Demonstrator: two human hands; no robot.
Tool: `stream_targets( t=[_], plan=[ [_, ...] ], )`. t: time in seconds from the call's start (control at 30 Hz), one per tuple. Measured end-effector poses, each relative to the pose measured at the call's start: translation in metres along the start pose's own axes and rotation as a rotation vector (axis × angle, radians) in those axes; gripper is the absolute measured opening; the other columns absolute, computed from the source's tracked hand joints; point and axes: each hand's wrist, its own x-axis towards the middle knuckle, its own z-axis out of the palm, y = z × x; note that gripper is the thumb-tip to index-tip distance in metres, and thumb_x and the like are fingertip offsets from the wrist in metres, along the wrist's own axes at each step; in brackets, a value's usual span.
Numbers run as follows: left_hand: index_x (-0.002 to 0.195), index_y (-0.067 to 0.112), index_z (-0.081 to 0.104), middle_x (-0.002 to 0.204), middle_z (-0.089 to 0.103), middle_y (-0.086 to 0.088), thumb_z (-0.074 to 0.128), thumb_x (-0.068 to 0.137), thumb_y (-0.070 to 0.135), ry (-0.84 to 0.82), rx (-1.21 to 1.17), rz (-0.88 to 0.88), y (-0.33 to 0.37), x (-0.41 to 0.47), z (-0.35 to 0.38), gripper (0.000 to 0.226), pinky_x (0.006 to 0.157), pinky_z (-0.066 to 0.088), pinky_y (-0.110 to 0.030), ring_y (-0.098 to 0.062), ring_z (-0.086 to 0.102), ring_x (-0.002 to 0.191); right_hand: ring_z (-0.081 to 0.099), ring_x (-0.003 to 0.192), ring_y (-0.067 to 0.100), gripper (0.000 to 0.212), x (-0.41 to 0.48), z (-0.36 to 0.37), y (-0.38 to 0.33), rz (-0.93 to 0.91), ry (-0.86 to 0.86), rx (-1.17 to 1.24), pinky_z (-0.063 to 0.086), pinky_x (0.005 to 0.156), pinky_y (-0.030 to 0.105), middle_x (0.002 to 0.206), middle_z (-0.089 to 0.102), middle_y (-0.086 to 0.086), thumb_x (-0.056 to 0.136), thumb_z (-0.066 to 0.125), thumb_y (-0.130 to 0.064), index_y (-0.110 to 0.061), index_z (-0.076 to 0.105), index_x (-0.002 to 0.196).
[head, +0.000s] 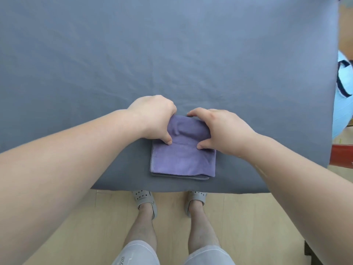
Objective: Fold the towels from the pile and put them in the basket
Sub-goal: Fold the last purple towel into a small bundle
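Where a grey cloth-covered table (172, 54) meets pale wood flooring (172, 217), a folded purple towel (183, 159) lies lower centre; left hand (152, 117) and right hand (219, 129) pinch its raised far fold.

One purple towel (183, 159), folded. Two bare hands: left hand (152, 119), right hand (219, 131). One grey-covered table (152, 54). Two grey perforated clogs (145, 201). One red object (342, 155) at right edge, kind unclear.
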Motion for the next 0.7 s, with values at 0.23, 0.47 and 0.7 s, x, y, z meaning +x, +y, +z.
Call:
stream_targets(
  t=[0.23,0.47,0.7],
  plan=[
    [0.078,0.019,0.038,0.079,0.047,-0.007,0.068,0.081,0.032,0.538,0.004,-0.035,-0.009,0.012,-0.022,0.033,0.064,0.031,-0.037,-0.031,0.046,0.076,0.052,0.088,0.035,0.020,0.028,-0.031,0.013,0.030,0.519,-0.197,0.048,0.075,0.044,0.095,0.055,0.011,0.080,0.069,-0.022,-0.011,0.065,0.096],
    [0.121,0.007,0.058,0.121,0.065,-0.014,0.062,0.080,0.044,0.625,-0.036,0.061,0.007,-0.017,0.027,0.055,0.094,0.044,-0.048,-0.036,0.059,0.112,0.055,0.126,0.037,0.064,-0.010,0.020,0.006,-0.093,0.631,-0.089,0.046,0.101,0.050,0.135,0.059,0.011,0.076,0.073,-0.032,-0.009,0.059,0.134],
    [0.158,0.011,0.018,0.167,0.010,-0.005,0.037,0.091,0.063,0.418,-0.062,-0.007,0.031,-0.055,0.080,0.087,0.119,0.011,-0.061,-0.025,0.008,0.154,0.013,0.155,0.032,0.083,-0.046,0.063,0.007,-0.052,0.468,-0.183,0.020,0.122,0.055,0.167,0.018,0.010,0.091,0.050,-0.056,-0.011,0.028,0.158]
  ],
)
